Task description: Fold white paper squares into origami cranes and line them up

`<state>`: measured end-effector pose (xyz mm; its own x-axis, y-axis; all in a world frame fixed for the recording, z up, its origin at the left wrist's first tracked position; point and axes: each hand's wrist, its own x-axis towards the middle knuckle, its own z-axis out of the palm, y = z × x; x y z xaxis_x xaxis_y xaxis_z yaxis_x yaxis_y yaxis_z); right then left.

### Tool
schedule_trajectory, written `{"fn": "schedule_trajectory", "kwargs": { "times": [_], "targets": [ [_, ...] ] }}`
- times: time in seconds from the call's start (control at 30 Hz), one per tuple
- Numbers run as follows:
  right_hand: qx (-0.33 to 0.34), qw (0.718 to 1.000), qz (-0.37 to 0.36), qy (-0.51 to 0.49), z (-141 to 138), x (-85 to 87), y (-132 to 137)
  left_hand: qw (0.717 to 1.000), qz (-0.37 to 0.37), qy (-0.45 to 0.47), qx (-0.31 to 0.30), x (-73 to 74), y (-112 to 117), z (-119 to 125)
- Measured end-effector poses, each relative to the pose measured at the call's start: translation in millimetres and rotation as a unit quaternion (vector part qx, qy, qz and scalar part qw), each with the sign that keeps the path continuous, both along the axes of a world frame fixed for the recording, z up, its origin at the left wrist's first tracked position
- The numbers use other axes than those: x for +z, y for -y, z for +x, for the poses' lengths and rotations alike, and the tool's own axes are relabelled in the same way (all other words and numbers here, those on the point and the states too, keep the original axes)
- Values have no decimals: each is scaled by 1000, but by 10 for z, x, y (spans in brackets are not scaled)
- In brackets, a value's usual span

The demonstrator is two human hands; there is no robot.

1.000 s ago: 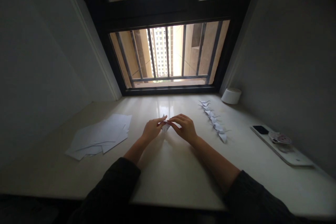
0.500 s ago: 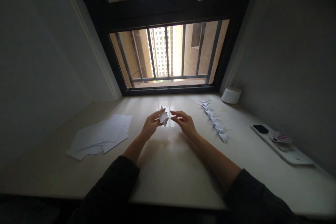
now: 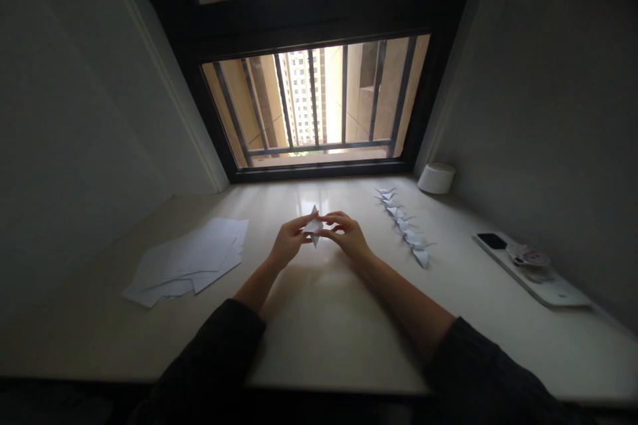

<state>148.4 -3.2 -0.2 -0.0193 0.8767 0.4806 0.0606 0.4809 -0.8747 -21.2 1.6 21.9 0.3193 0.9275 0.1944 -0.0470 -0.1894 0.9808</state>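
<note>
A small folded white paper piece [image 3: 314, 224] is held just above the pale tabletop [image 3: 323, 319] at the middle of the view. My left hand [image 3: 288, 244] pinches its left side with thumb and fingers. My right hand [image 3: 347, 235] pinches its right side, fingers curled. Both forearms reach in from dark sleeves at the bottom. How the paper is folded between the fingertips is too small to make out.
A loose stack of white paper sheets [image 3: 187, 260] lies at the left. A row of several finished folded paper figures [image 3: 405, 229] runs at the right, with a white round container [image 3: 436, 178] behind it. A white tray with a phone [image 3: 531, 267] sits far right. A barred window [image 3: 314, 103] faces me.
Both hands first held the paper low on the table, then the left hand lifted it alone with the right hand apart. Now the right hand has closed back on it.
</note>
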Motion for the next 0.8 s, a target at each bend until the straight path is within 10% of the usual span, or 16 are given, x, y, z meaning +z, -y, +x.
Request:
{"fn": "schedule_trajectory", "kwargs": {
  "times": [0.33, 0.8],
  "targets": [
    [-17, 1000, 8, 7, -25, -37, 14, 999, 33, 16, 8, -39, -10, 21],
    [110, 958, -205, -165, 11, -189, -102, 958, 220, -185, 17, 3, 65, -20]
  ]
}}
